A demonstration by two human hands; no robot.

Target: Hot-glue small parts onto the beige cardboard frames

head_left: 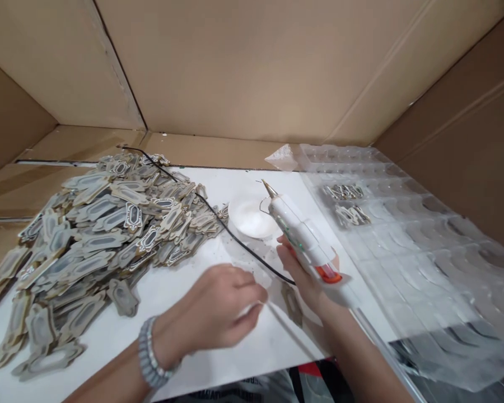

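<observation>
My right hand (302, 271) grips a white hot glue gun (300, 232), whose metal nozzle slants up and away to the left. Close by on its left, my left hand (218, 308) is closed with thumb and fingers pinched together; a thin pale edge shows at the fingers, too small to name. Between the hands, a flat ornate frame-shaped piece (293, 305) lies on the white work surface (193, 358). A round white dish (252, 217) sits just beyond the gun. To the left spreads a large heap of similar ornate pieces (96, 240).
A black cord (243, 245) crosses the surface from the heap toward my right hand. Clear plastic compartment trays (403, 246) line the right side, with small metal parts (346, 204) in two compartments. Cardboard walls (252, 73) stand around the back and sides.
</observation>
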